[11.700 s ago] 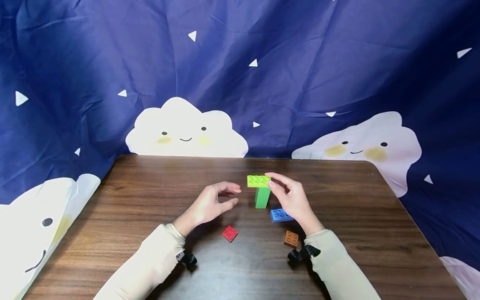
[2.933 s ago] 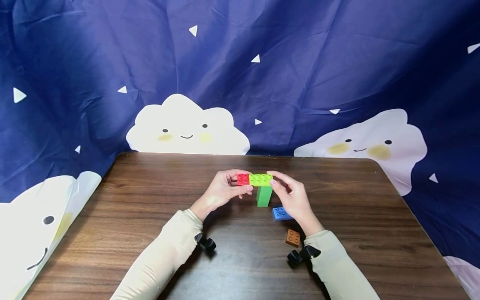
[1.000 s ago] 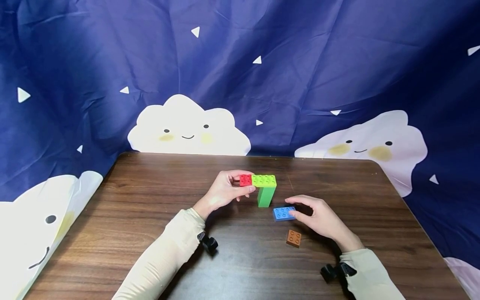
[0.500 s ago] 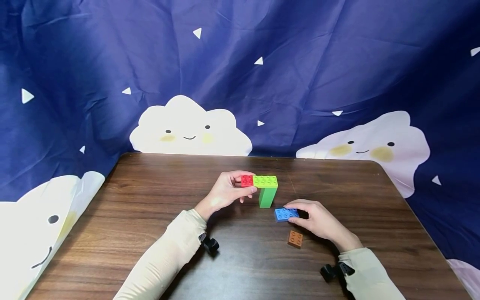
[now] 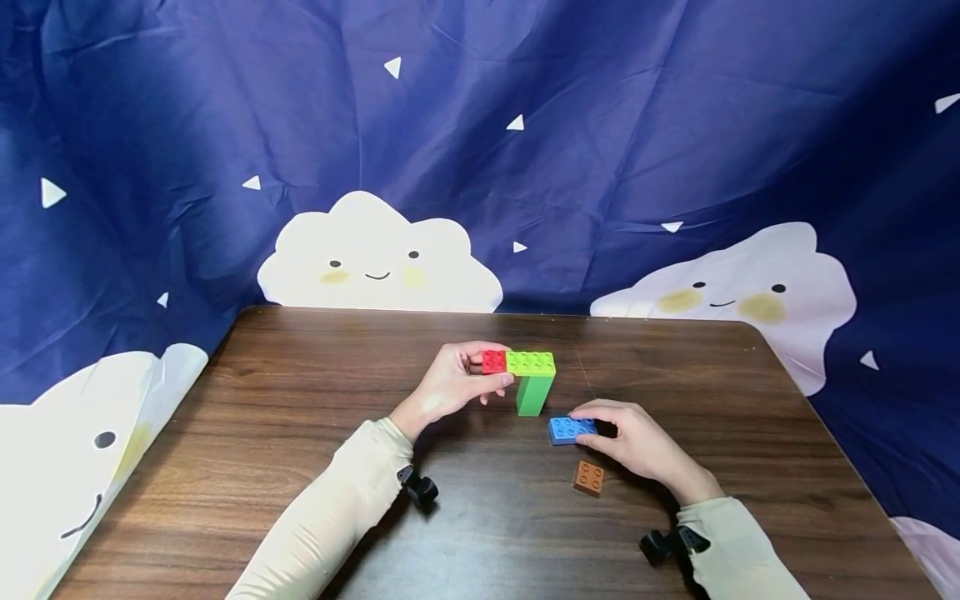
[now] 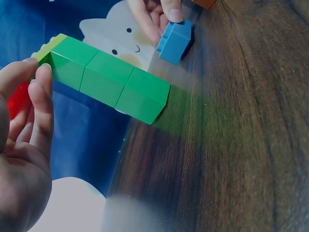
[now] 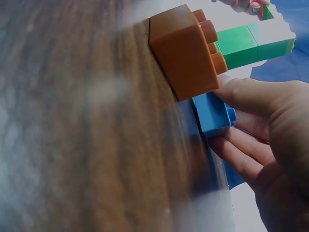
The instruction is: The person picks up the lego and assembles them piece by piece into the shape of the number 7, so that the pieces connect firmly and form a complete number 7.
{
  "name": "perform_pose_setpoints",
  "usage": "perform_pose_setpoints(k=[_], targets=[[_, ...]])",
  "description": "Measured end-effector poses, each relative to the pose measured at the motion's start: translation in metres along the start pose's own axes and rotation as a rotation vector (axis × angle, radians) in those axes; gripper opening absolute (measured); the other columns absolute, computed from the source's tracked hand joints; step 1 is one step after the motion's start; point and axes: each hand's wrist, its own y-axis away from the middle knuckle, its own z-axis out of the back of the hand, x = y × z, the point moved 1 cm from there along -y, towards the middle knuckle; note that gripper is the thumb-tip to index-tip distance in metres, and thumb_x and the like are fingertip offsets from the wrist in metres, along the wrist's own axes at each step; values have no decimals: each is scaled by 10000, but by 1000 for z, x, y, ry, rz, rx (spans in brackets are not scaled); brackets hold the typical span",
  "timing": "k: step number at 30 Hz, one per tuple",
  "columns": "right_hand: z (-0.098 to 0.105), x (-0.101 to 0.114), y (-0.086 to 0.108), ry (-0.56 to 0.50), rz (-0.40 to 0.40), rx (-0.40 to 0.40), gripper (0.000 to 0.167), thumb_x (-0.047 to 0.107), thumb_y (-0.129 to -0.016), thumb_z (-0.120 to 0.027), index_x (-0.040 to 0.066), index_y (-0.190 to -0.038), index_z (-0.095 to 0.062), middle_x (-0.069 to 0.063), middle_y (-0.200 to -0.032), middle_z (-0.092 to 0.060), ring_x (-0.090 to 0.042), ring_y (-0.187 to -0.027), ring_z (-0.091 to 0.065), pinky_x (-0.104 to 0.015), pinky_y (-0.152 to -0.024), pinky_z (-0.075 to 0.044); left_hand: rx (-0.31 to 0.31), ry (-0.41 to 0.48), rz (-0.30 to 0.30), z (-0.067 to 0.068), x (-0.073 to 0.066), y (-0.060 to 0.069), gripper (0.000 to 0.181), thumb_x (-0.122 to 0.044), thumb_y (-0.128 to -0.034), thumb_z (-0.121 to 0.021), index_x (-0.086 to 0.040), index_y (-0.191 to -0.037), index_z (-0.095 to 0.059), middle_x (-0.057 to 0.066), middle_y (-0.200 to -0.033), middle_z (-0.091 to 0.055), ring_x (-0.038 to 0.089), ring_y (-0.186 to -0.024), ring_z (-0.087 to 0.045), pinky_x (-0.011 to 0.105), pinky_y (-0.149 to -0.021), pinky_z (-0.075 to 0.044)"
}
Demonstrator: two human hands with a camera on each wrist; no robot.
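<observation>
A tower of stacked green bricks stands upright on the table, with a long lime brick across its top. At the lime brick's left end, a small red brick sits in the pinch of my left hand. How the red brick joins the lime one is hidden. To the right of the tower's foot lies a long blue brick, studs up. My right hand pinches its right end between thumb and fingers. In the right wrist view the blue brick rests on the tabletop.
A small brown brick lies in front of the blue one, near the right wrist. The dark wooden table ends at a blue cloth backdrop with printed clouds. Black wrist cameras hang under both sleeves.
The red brick went from the table to the lime brick's left end, in my left hand. My right hand left the lime brick, moved down and took hold of the blue brick.
</observation>
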Motion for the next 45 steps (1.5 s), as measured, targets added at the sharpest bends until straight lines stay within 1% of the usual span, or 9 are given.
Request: perform_pose_setpoints(k=[2,9,16,23,28,35,37,42,45], targets=[[1,0,1,-5,-10,0,311,168,-972,-818,122,-1278,-786,-20,-1274,-786,-249,-1196,-738,-489,-1008,-614,0,-5,1,0,0,0,395,28,-909,-815,38,-1293,-722,186,-994,-827,514,-821,-728,255,-554,-563],[6,4,4,-24,-41,-29,302,213,-985,-812,168,-1283,-786,-16,-1280,-781,-271,-1211,-731,-534,-1029,-598,5,20,4,1,1,1,408,34,-915,-806,52,-1310,-707,155,-979,-832,195,-742,-767,221,-566,-556],[11,8,3,-21,-31,-71,318,175,-962,-833,194,-1277,-793,-7,-1274,-780,-220,-1181,-727,-516,-1023,-604,5,22,7,1,0,0,403,27,-920,-805,48,-1311,-710,161,-964,-828,326,-793,-790,242,-582,-573],[23,18,1,-26,13,-121,318,178,-962,-834,187,-1278,-793,-16,-1269,-780,-193,-1131,-723,-429,-960,-621,11,5,-2,1,0,-1,408,22,-922,-805,48,-1317,-706,199,-1012,-825,129,-734,-767,229,-584,-573],[34,26,-1,-24,16,-174,321,172,-957,-839,193,-1274,-796,-31,-1290,-777,-180,-1125,-708,-308,-917,-610,10,-4,-9,1,0,-2,406,23,-921,-806,49,-1314,-707,198,-1017,-825,126,-727,-760,253,-577,-573],[45,34,-7,-23,116,-250,358,78,-910,-863,161,-1252,-801,-55,-1259,-785,-159,-1091,-707,-99,-903,-520,11,13,4,0,-1,-3,413,34,-933,-788,59,-1334,-690,131,-967,-831,114,-729,-751,222,-572,-560],[47,35,-9,-27,122,-257,360,72,-908,-863,157,-1252,-801,-60,-1256,-784,-146,-1081,-700,-99,-884,-524,12,15,5,0,-1,-3,413,35,-937,-781,62,-1338,-685,104,-951,-830,110,-728,-747,214,-573,-558],[50,38,-13,-38,112,-248,358,79,-916,-858,153,-1261,-796,-72,-1267,-778,-131,-1051,-686,-216,-802,-604,8,12,0,0,-1,-2,413,30,-938,-781,60,-1338,-686,68,-929,-825,114,-721,-735,211,-575,-556],[51,40,-14,-46,105,-239,355,90,-922,-856,156,-1265,-795,-71,-1273,-776,-125,-1046,-684,-206,-793,-600,4,12,2,0,-2,-2,415,30,-935,-784,57,-1338,-688,58,-921,-821,121,-717,-730,212,-575,-556]])
